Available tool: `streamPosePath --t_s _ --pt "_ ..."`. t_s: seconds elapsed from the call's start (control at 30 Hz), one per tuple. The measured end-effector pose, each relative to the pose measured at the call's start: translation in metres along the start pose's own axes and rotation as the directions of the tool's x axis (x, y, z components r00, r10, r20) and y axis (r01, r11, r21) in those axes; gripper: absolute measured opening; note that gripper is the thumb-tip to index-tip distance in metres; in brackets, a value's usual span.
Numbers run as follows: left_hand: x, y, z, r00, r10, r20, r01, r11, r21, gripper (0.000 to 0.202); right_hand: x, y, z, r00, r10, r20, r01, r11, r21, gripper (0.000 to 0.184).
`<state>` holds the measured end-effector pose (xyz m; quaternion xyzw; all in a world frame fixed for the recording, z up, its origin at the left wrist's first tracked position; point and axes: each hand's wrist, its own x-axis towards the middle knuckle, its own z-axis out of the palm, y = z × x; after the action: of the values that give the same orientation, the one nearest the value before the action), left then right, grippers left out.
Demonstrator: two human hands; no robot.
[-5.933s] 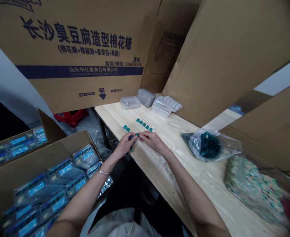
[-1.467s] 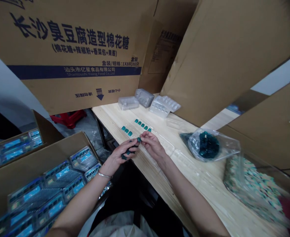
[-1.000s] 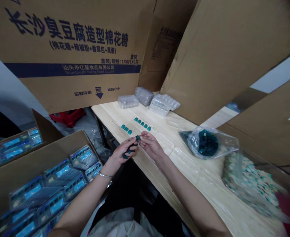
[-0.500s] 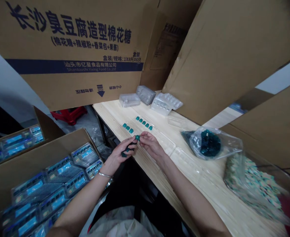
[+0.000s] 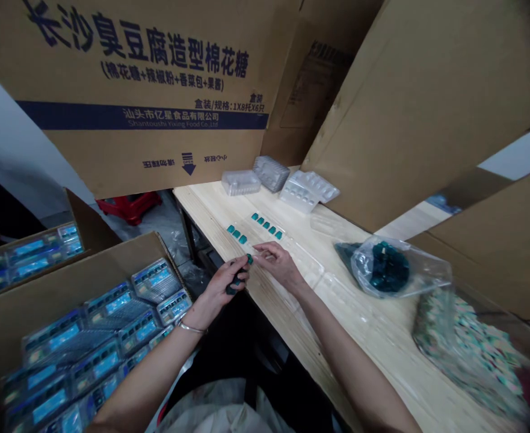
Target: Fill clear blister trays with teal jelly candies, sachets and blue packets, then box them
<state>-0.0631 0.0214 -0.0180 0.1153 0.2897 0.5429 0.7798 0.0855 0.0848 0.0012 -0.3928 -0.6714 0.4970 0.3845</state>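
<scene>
My left hand (image 5: 225,281) is closed on several small teal pieces (image 5: 237,278) at the near edge of the pale wooden table (image 5: 382,337). My right hand (image 5: 277,263) lies just right of it, palm down, fingertips pinched at one teal piece (image 5: 249,259) over a clear plastic blister tray (image 5: 292,258). Two rows of teal pieces (image 5: 267,227) sit in the tray beyond my fingers.
A clear bag of teal pieces (image 5: 384,273) lies to the right. Stacks of empty clear trays (image 5: 308,189) stand at the table's far end. A bag of printed cards (image 5: 467,349) is at right. An open carton of packed blue packs (image 5: 88,343) sits left; big cartons (image 5: 156,90) loom behind.
My hands have dropped from a raised position to the tray on the table. My right hand has flattened over the tray, its fingertips at a teal piece.
</scene>
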Motion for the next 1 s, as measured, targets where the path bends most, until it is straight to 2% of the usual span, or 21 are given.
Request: streamPosePath --t_s 0.07,0.13,0.33,0.5,0.67,0.9,1.0 --pt "0.001 -0.002 0.001 0.999 0.022 -0.024 -0.021 0.999 0.025 0.028 0.0 -0.001 0.004 0.992 -0.123 0.003 0.123 0.984 -0.128 0.015" --pt "0.003 -0.001 0.003 0.999 0.033 -0.032 -0.031 0.998 0.046 0.028 0.0 -0.001 0.007 0.981 -0.192 0.014 0.191 0.966 -0.174 0.01" --pt "0.001 0.007 -0.001 0.998 0.045 -0.034 -0.042 0.996 0.073 0.032 0.017 0.005 0.001 0.97 -0.241 -0.012 0.235 0.954 -0.187 0.01" --pt "-0.005 0.011 -0.012 0.99 0.097 -0.099 -0.086 0.99 0.111 0.034 0.043 0.017 -0.004 0.938 -0.311 0.155 0.344 0.897 -0.277 0.014" --pt "-0.008 0.013 -0.013 0.993 0.074 -0.097 -0.063 0.992 0.108 0.032 0.058 0.03 -0.002 0.896 -0.34 0.285 0.429 0.826 -0.364 0.017" --pt "-0.005 0.014 -0.016 0.995 0.056 -0.081 -0.045 0.991 0.127 0.032 0.068 0.05 -0.007 0.861 -0.372 0.347 0.498 0.758 -0.422 0.019" --pt "-0.005 0.013 -0.017 0.994 0.071 -0.087 -0.057 0.987 0.153 0.033 0.07 0.055 -0.006 0.859 -0.402 0.318 0.505 0.772 -0.386 0.019"
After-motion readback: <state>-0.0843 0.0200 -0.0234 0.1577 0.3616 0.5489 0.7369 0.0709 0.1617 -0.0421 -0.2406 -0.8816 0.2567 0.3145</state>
